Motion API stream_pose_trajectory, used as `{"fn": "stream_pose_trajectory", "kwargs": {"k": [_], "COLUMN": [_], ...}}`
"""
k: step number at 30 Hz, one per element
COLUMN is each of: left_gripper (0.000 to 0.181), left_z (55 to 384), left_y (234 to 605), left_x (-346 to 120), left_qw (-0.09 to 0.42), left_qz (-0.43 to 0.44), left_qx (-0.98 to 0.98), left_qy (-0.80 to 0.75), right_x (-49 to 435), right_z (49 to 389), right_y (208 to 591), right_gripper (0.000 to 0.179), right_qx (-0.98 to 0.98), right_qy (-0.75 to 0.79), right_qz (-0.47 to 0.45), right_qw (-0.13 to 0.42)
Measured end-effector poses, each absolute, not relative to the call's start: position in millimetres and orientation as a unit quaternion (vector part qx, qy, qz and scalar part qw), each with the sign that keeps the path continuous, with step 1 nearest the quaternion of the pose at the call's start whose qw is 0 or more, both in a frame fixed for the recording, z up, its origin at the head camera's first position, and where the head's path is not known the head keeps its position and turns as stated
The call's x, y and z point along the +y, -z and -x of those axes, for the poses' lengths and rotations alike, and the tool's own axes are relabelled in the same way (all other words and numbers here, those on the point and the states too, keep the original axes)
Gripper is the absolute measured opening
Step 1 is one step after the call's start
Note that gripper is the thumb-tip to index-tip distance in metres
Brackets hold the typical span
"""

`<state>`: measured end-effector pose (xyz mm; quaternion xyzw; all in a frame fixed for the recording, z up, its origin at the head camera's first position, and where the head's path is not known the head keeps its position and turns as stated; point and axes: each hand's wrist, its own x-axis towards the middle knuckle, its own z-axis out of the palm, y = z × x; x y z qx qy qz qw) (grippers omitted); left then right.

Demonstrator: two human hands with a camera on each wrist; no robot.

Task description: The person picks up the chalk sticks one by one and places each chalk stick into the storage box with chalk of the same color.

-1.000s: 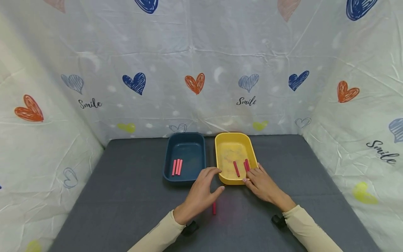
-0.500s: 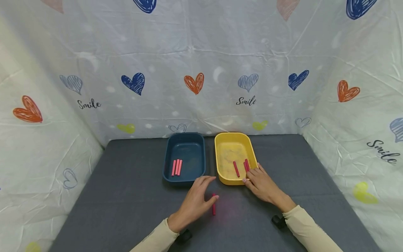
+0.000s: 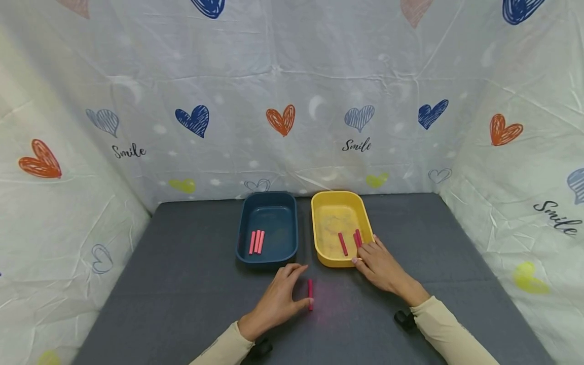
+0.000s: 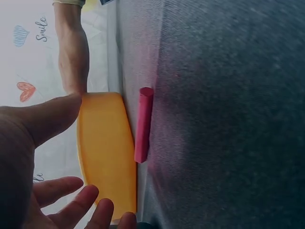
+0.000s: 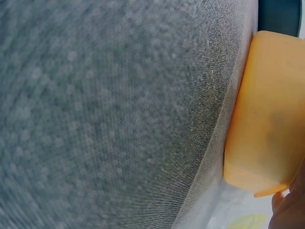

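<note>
A dark pink stick (image 3: 310, 289), chalk-like with a faceted end, lies on the grey cloth in front of the trays. My left hand (image 3: 272, 303) hovers beside it with thumb and fingers spread apart; the thumb tip overlaps the stick in the head view. In the left wrist view, the whole stick (image 4: 144, 125) shows, with nothing between thumb and fingers. My right hand (image 3: 380, 267) holds the near right corner of the yellow tray (image 3: 321, 251), thumb at the front wall and fingers over the rim. Several dark pink sticks (image 3: 342, 244) lie in that tray, partly hidden by the fingers.
Left of the yellow tray stands a dark blue tray (image 3: 244, 257) with three lighter pink sticks (image 3: 257, 242) side by side. A printed white curtain (image 3: 315, 167) rises behind both trays. Grey cloth (image 3: 191, 263) covers the table.
My left hand has moved back toward me and slightly left, away from the yellow tray and down to the loose stick, uncovering it. The right hand stays on the tray corner.
</note>
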<state>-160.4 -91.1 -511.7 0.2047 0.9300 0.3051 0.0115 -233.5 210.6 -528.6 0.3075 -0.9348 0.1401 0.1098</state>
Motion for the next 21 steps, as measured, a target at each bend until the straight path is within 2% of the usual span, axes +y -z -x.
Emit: {"fn": "stream_pose_trajectory", "kwargs": {"k": [10,21], "left_gripper": [0.082,0.085], "left_z": [161,164], "left_y": [520,525], "left_x": [-95,-96], "left_qw": [0.028,0.090], "left_qz": [-0.223,-0.206], "left_qx": [0.932,0.932], "left_qy": [-0.284,-0.284], "right_x": [211,211], "right_z": [234,233], "right_y": [529,528], "right_gripper": [0.023,0.024], "right_qx": [-0.936,-0.938], "right_qy": [-0.141,-0.136], "right_qz": [-0.305,-0.301], "right_qw": [0.104,0.104]}}
